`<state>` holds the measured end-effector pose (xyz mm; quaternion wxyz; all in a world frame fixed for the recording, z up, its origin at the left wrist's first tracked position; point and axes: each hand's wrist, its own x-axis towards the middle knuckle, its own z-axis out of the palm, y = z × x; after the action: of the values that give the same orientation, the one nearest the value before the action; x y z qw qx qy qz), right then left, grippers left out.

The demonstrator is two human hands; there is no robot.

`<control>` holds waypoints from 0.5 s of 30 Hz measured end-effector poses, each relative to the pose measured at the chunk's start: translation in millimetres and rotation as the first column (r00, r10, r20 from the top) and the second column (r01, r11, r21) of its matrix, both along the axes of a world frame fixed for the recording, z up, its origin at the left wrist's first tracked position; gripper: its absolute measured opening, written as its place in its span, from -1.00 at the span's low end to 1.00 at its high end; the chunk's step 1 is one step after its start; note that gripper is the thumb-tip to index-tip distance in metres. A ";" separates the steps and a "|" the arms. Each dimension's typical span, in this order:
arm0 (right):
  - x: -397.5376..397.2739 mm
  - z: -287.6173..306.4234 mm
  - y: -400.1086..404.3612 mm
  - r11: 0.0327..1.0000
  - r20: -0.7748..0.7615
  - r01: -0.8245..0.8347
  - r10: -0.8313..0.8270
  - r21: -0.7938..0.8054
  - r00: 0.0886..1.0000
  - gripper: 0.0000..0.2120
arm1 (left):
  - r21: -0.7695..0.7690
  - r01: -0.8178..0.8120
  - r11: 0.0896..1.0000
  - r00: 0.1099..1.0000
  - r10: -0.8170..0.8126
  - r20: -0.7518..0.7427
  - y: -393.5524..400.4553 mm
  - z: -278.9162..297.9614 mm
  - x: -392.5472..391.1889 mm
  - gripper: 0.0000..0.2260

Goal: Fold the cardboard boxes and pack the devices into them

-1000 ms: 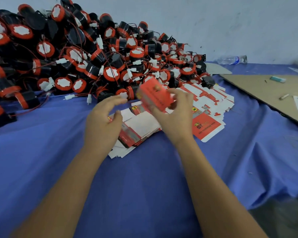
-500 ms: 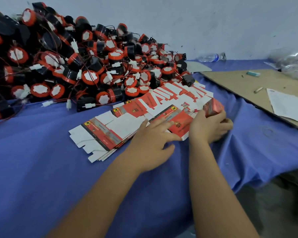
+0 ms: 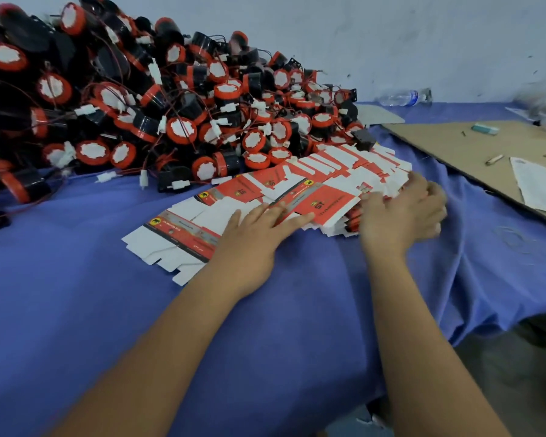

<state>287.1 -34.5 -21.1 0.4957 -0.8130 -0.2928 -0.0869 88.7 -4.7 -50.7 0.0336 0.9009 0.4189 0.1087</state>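
Hands: left (image 3: 252, 234) flat on box blanks (image 3: 325, 197); right (image 3: 404, 209) blurred.

A blue cloth (image 3: 76, 310) covers the table and hangs in folds over its right edge. On the cloth, at the far right, lies a flat brown cardboard sheet (image 3: 454, 146). On this sheet, near its far edge, rests a small light-blue object (image 3: 485, 129). Nearer on the sheet lies a small pale stick-like thing (image 3: 494, 159), and a white paper (image 3: 539, 181) covers its right part. Behind the sheet, against the pale wall (image 3: 391, 33), a clear plastic bottle (image 3: 402, 98) lies on its side.
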 end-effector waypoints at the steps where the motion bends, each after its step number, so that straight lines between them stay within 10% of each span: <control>1: -14.0 2.3 4.7 0.997 0.094 -0.080 0.081 -0.010 0.992 -0.44 | -0.007 -0.011 1.000 1.000 0.011 0.002 -0.6 2.7 -4.8 -0.28; 7: -100.0 17.5 32.0 0.918 0.456 -0.361 0.394 -0.162 0.798 -0.68 | -0.074 -0.069 0.995 0.975 0.083 0.207 7.1 11.8 -48.6 -0.23; 12: -145.9 14.4 53.0 0.552 -0.007 -0.674 0.771 -0.490 0.637 -0.84 | -0.117 -0.514 0.850 0.851 0.522 0.054 27.2 -0.6 -89.2 -0.22; 15: -150.9 4.7 60.4 0.545 -0.058 -0.678 0.757 -0.493 0.651 -0.73 | -0.171 -0.568 0.805 0.798 0.590 0.124 30.8 -9.5 -109.5 -0.13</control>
<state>136.3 25.9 -16.4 0.2474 -0.7056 -0.6507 0.1327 -20.8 26.0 -60.2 0.0907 0.7127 0.6759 0.1641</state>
